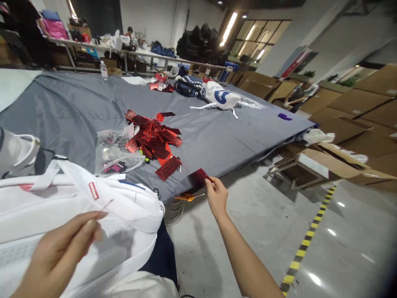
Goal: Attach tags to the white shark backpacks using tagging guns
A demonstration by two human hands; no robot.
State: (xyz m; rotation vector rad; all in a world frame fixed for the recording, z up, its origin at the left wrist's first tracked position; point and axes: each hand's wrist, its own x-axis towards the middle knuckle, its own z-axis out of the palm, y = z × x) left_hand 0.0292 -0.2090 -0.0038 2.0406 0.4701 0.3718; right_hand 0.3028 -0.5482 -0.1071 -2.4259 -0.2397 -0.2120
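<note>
Hands, red tag, backpack, clear bag holding pink pieces

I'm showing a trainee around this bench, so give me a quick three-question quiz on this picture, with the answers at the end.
1. What does the person's right hand hold?
2. True or false: the person's left hand is gripping the water bottle.
3. Which of these lies closest to the pile of red tags?
A) the purple item
B) the clear plastic bag
C) the yellow-and-black floor tape

Key:
1. A dark red tag.
2. False; it pinches a thin reddish strand.
3. B.
</note>
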